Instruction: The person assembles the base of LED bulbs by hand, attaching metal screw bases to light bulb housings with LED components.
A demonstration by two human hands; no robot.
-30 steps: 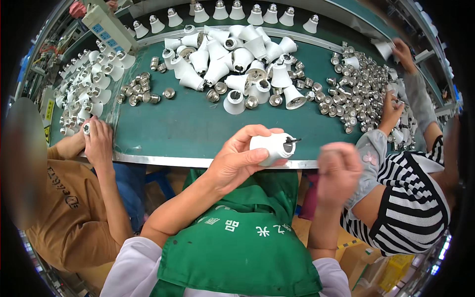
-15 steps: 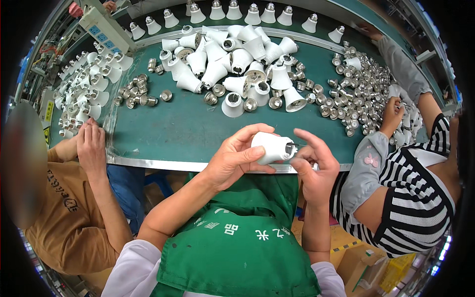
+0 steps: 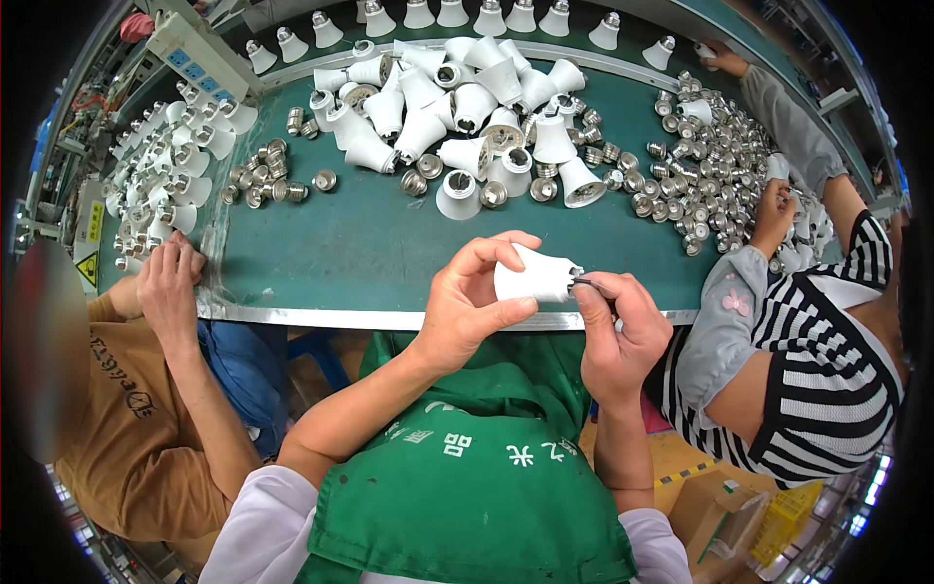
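Observation:
My left hand (image 3: 474,300) wraps round a white, cone-shaped bulb housing (image 3: 530,275) just above the table's front edge. The housing lies on its side, its narrow neck towards my right hand. At that neck, my right hand (image 3: 623,336) is closed, thumb and forefinger pinching a thin dark piece (image 3: 586,282) that sticks out of the opening. Its exact kind is too small to tell. Beyond my hands lies a heap of similar white housings (image 3: 420,97), with several silvery screw caps (image 3: 413,182) scattered around it.
A large pile of metal caps (image 3: 691,180) covers the right of the green table (image 3: 341,248). Capped housings (image 3: 180,165) crowd the left side; more stand in a row (image 3: 452,14) behind the rail. Co-workers' hands (image 3: 170,282) and sleeves (image 3: 728,292) are on either side.
My right fingers, spread apart before, have closed in a pinch at the housing's neck. The housing has tipped slightly. The right co-worker's far hand now shows a white piece at the back.

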